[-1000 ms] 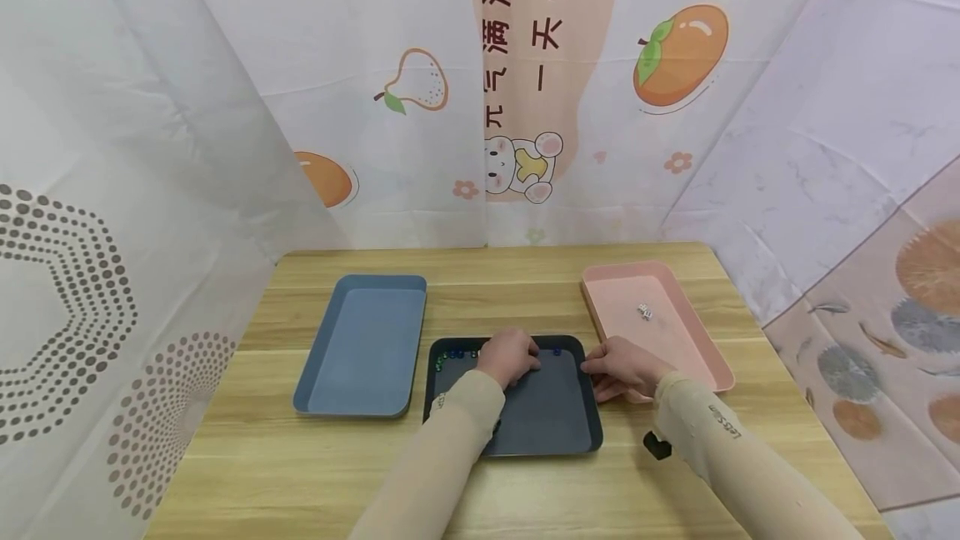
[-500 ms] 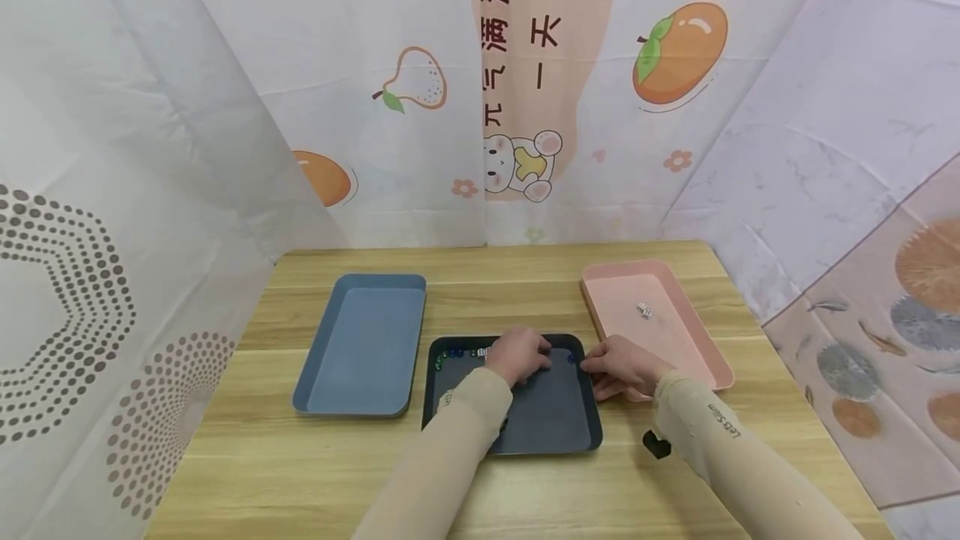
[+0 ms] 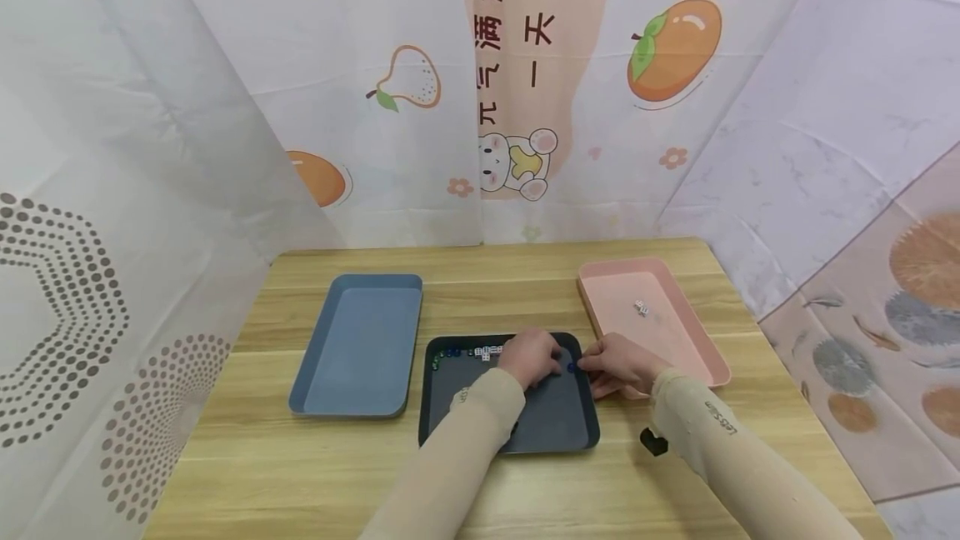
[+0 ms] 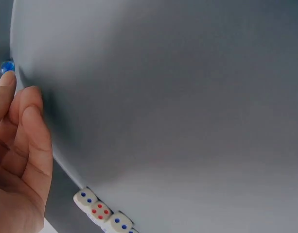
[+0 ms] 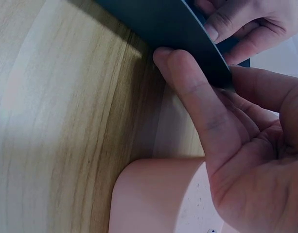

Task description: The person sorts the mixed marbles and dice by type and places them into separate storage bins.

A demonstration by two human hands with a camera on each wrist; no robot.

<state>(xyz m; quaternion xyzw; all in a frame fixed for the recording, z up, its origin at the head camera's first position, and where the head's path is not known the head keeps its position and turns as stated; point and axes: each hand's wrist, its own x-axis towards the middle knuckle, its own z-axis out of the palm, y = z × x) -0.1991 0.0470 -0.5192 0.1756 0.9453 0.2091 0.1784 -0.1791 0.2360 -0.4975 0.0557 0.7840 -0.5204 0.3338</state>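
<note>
My right hand (image 3: 622,363) holds the dark tray (image 3: 540,432) by its right wall, one fingertip at the rim and other fingers (image 5: 187,73) against the outside. Inside that tray, near the far wall, my left hand (image 3: 528,357) hovers with loosely bent fingers. A blue glass marble (image 4: 7,66) is right at one of its fingertips in the left wrist view. In the head view this marble (image 3: 572,367) is between both hands. White dice (image 3: 486,352) with coloured pips line the far wall left of the left hand. Green and blue marbles (image 3: 442,355) fill the far left corner.
A blue tray (image 3: 367,348) stands to the left on the wooden table (image 3: 300,473). To the right, a pink tray (image 3: 675,340) with a few small white dice (image 3: 642,307) sits close behind the right hand. Patterned curtains (image 3: 420,148) hang past the table's far edge.
My left hand has slid rightward along the far wall, uncovering more dice behind it. The blue marble has shifted right and nearer to me. The right hand keeps its hold on the dark tray.
</note>
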